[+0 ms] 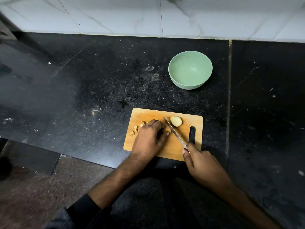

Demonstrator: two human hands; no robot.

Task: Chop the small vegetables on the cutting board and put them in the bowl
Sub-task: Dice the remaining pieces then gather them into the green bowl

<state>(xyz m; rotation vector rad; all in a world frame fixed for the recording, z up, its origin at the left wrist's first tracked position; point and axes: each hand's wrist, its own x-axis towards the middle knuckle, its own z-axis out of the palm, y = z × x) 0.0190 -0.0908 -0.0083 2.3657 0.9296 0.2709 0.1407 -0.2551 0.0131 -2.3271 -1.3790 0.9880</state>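
A wooden cutting board [179, 146] lies on the black counter near its front edge. My left hand [149, 138] presses down on a vegetable piece that is mostly hidden under its fingers. My right hand [200, 164] grips a knife [175, 132] whose blade slants across the board, its tip beside my left fingertips. A pale halved vegetable [176, 121] rests just right of the blade. Several small cut chunks [136, 128] lie at the board's left side. The green bowl [190, 70] stands empty behind the board.
The black speckled counter [99, 83] stretches to the left and right of the board. A white tiled wall [148, 15] closes off the back. A seam [229, 96] runs down the counter right of the bowl. The counter's front edge steps down at lower left.
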